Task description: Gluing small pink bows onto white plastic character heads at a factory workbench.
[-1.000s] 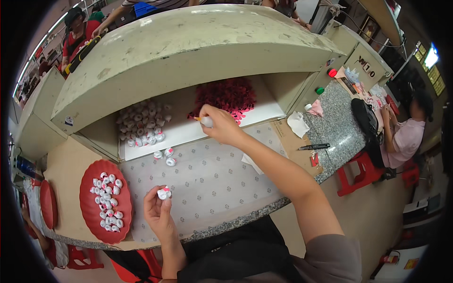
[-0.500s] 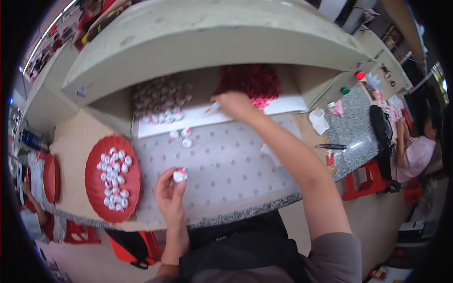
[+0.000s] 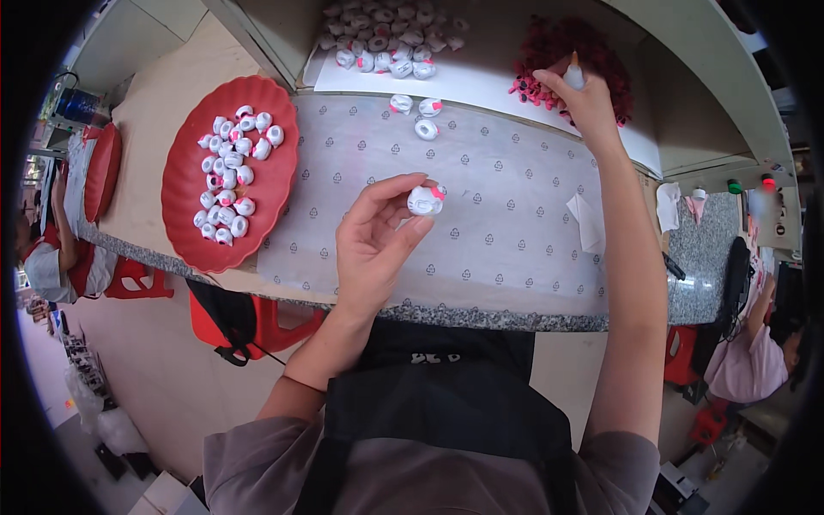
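- Holding a small white piece (image 3: 426, 201), rounded and marked with bright pink, over the printed paper mat (image 3: 489, 275), in front of the dark apron (image 3: 446, 395).
- Pinching it in the left hand (image 3: 373, 240), closing thumb and forefinger on its edges and bending the other fingers loosely behind.
- Seeming light, firm and smooth, perhaps a little slippery; probably calling for a gentle hold on the plain white sides, clear of the pink part in case of a weak bond there.
- Gripping a white squeeze bottle (image 3: 573, 77) in the right hand (image 3: 592, 105), half closing around it, stretching the thumb out to the left and pointing the orange tip away from the body.
- Probably being light and soft-walled, and so best held by the bottle's body rather than the thin tip.
- Hovering at, or touching, the heap of pinkish-red bits (image 3: 554, 41) on the shelf; being unable to tell about any bit in the fingertips.
- Lying nearby: three similar white pieces (image 3: 426, 129) on the mat, a larger white heap (image 3: 386, 34) on the shelf behind, and many more inside the scalloped red tray (image 3: 186, 193) at the left.
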### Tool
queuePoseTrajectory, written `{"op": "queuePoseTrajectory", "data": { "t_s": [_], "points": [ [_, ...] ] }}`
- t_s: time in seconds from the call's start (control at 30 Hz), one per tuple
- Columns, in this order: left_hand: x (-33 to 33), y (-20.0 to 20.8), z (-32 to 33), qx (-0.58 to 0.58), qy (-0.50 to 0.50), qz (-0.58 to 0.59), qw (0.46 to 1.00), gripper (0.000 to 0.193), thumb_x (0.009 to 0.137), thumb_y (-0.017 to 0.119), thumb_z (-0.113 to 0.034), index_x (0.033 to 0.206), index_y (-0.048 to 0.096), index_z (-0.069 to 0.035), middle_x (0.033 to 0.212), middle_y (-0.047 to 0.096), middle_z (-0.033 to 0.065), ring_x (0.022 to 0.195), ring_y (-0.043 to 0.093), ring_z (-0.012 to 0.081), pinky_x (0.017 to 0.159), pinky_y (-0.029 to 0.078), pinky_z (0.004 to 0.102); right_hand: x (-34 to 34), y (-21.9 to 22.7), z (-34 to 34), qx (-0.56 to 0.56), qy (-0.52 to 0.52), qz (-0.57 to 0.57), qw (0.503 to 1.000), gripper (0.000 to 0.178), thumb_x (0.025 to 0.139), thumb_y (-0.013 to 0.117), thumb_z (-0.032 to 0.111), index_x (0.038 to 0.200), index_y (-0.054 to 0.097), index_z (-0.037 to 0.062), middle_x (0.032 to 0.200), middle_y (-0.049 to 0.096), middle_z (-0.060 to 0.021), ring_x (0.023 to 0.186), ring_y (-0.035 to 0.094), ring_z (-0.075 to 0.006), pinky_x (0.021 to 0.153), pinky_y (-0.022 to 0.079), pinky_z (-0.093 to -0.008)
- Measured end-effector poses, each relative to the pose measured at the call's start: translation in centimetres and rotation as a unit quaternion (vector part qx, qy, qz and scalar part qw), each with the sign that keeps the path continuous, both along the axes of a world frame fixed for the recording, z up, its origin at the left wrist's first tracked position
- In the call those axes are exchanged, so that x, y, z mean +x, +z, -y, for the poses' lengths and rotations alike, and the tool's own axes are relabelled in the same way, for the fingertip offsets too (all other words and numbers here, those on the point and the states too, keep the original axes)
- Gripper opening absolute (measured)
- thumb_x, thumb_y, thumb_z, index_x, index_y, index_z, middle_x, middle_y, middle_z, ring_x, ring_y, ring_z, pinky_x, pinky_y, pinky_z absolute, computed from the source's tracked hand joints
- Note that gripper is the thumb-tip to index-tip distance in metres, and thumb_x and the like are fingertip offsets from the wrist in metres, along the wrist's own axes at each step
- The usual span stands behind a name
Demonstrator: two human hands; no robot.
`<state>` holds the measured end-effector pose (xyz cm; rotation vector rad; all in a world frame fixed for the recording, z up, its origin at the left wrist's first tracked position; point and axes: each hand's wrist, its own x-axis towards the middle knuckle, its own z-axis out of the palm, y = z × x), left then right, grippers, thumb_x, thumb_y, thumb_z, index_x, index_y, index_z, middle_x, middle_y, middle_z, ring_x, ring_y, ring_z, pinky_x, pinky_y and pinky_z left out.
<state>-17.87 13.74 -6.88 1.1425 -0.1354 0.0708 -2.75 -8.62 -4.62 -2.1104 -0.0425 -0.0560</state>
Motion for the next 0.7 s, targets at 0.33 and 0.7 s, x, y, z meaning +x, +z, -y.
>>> {"op": "queuePoseTrajectory", "data": {
  "t_s": [0.33, 0.7],
  "points": [
    [-0.2, -0.7, 1.6, -0.066, -0.054, -0.036, 0.996, 0.036, 0.071, 0.052, 0.007, 0.105, 0.042, 0.003, 0.099, 0.05, 0.0107, 0.09, 0.049, 0.0135, 0.079, 0.04, 0.0244, -10.8, 1.4, -2.0, 0.309, 0.035, -0.048, 0.949, 0.009, 0.069, 0.057, 0.004, 0.07, 0.049, -0.0003, 0.068, 0.057, -0.0122, 0.053, 0.048, -0.0095, 0.047, 0.039, -0.0205],
    [-1.1, -0.6, 3.2, -0.102, -0.135, -0.033, 0.985, 0.036, 0.072, 0.051, 0.006, 0.106, 0.039, 0.004, 0.102, 0.048, 0.0142, 0.099, 0.046, 0.0188, 0.082, 0.039, 0.0272, -16.2, -2.7, -4.3, 0.459, -0.058, 0.011, 0.887, 0.009, 0.07, 0.054, -0.005, 0.072, 0.046, -0.0013, 0.073, 0.054, -0.0147, 0.058, 0.05, -0.0137, 0.05, 0.042, -0.0223]
  ]
}}
